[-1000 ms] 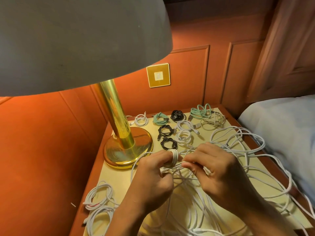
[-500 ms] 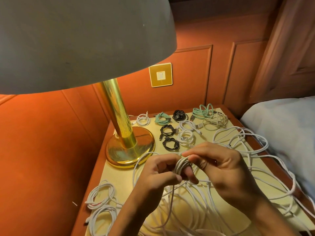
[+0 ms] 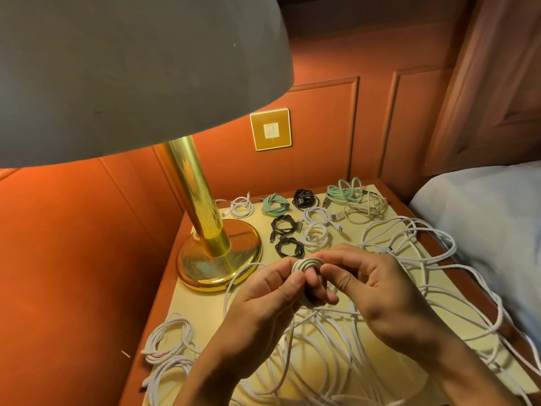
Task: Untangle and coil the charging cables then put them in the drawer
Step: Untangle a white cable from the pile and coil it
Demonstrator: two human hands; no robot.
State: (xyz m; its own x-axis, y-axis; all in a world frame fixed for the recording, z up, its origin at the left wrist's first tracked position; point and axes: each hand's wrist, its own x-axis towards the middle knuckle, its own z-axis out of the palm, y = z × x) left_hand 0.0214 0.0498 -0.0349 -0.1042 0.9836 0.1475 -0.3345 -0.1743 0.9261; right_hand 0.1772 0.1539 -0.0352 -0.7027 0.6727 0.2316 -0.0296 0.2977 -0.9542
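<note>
Now your left hand (image 3: 263, 291) pinches small white coil (image 3: 308, 263), thumb and fingers curled round its left edge. Your right hand (image 3: 377, 291) grips coil's right side, fingers curled. Coil sits between your fingertips, above loose white cable (image 3: 330, 341) beneath your palms.

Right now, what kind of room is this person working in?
Probably a bedroom, perhaps a hotel one: a nightstand with a brass lamp stands against a panelled wall, beside a bed.
</note>
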